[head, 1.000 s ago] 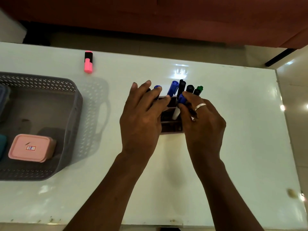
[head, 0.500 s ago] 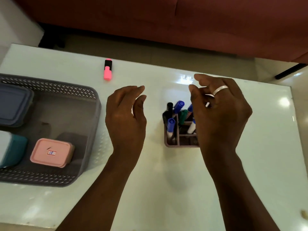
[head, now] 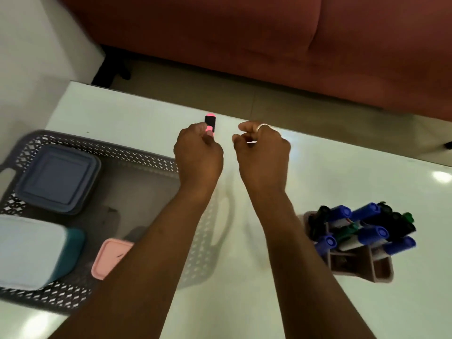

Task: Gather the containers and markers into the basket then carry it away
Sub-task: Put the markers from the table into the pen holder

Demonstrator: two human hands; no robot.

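A pink highlighter [head: 210, 121] with a black band lies near the table's far edge. My left hand [head: 198, 155] reaches over it, and its fingertips close on the highlighter's near end. Beside it, my right hand [head: 263, 152], wearing a ring, hovers with loosely curled fingers and holds nothing. The grey perforated basket [head: 137, 156] stands at the left. Inside it are a blue-grey container [head: 58, 178], a teal container with a pale lid [head: 31, 250] and a small pink container [head: 110, 256], partly hidden by my left forearm. A mauve holder [head: 362, 265] full of several markers [head: 371, 232] stands at the right.
The white glossy table [head: 342, 172] ends just beyond the highlighter. Past that edge are bare floor and a red-brown sofa [head: 244, 33]. A white wall [head: 29, 57] rises at the far left.
Both hands have left the marker holder and moved to the far left, towards the highlighter. My left hand now closes on it. The view has shifted left, so the holder sits at the lower right.
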